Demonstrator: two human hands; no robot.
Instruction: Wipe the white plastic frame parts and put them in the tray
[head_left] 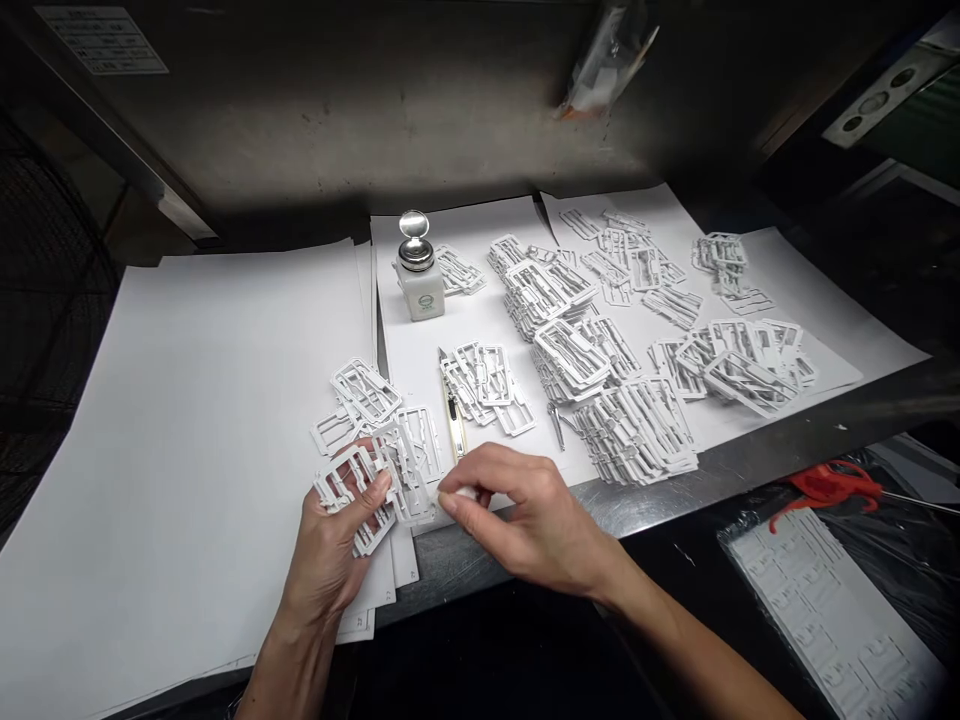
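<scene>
My left hand (330, 545) is closed around a few thin white cut-out frames (349, 482), with the thumb pressed on top of them. One frame (409, 485), slightly blurred, sticks out to the right, toward my other hand. My right hand (536, 515) is pinched at the right edge of that frame. A bit of something white shows between its fingers, too small to name. Just beyond my left hand lie several loose frames (366, 390) on white paper. A box cutter (453, 415) lies beyond my right fingertips, beside a small pile of frames (491, 375).
A white pump bottle (424, 295) with a raised metal lid stands at the back. Tall stacks of frames (637, 430) and looser piles (754, 360) cover the right side. A small metal tool (556, 427) lies by the stacks. Red-handled scissors (832, 485) are beyond the metal edge (675, 507).
</scene>
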